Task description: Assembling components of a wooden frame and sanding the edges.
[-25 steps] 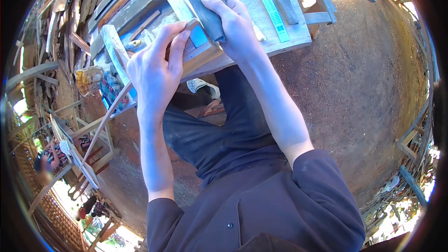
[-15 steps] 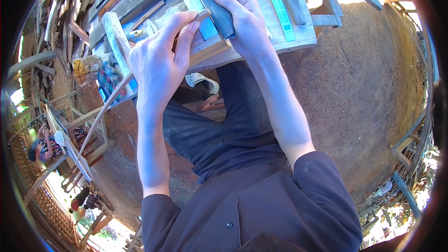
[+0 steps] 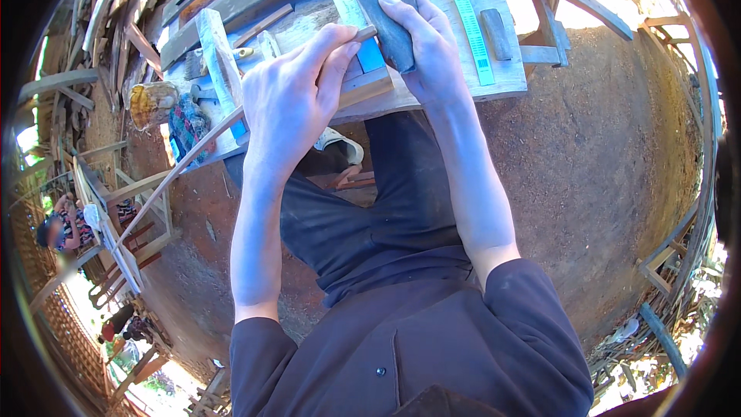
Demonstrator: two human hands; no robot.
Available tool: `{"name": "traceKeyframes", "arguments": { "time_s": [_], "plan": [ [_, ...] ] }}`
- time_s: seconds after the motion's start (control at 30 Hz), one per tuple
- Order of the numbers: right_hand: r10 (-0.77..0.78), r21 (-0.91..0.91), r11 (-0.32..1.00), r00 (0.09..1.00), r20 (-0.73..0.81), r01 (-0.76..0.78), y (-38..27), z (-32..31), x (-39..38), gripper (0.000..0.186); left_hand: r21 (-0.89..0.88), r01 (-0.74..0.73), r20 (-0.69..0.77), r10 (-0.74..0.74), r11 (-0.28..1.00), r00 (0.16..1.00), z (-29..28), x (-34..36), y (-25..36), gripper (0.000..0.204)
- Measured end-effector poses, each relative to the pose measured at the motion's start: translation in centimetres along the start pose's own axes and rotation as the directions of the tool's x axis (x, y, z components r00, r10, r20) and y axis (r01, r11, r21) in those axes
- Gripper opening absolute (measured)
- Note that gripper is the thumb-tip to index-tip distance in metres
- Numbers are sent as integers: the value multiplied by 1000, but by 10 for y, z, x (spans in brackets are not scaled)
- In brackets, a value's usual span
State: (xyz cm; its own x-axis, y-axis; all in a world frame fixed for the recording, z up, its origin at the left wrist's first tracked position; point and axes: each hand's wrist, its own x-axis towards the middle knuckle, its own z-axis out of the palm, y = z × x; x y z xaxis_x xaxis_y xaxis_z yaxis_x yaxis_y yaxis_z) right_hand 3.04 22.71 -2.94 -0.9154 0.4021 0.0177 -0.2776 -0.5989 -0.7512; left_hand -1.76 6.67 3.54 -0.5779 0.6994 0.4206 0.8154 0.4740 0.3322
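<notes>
Pinched between the thumb and fingers of my left hand [image 3: 287,96] is a long thin wooden strip [image 3: 179,167]. Its near length runs out past my wrist to the lower left, and its short far end points at my right hand. My right hand [image 3: 434,50] grips a flat dark grey piece [image 3: 386,19] that looks like sandpaper, thumb on top and fingers hidden beneath. The strip's tip lies close beside this piece; I cannot tell whether they touch. Below both hands, a wooden block [image 3: 367,90] rests at the bench's near edge.
The wooden workbench [image 3: 502,91] carries a pale blue-green ruler [image 3: 467,23], a small grey block [image 3: 495,34] and several boards. A patterned cloth [image 3: 187,127] hangs at its left end. Stacked timber stands far left; another person [image 3: 65,224] is beyond a wooden frame.
Both hands have shifted a little to the right over the bench, still holding the strip and the dark piece. The whole view has moved slightly too.
</notes>
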Motion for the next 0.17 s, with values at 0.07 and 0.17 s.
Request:
{"name": "traceKeyframes", "arguments": {
  "time_s": [0.07,0.17],
  "plan": [
    [16,11,1000,1000,10,-17,0,0,0,23,-1,1,-4,-1,1000,1000,-1,2,0,12],
    [-1,34,999,1000,-5,2,3,2,-2,24,-9,41,34,-41,999,999,-6,1,4,13]
  ]
}}
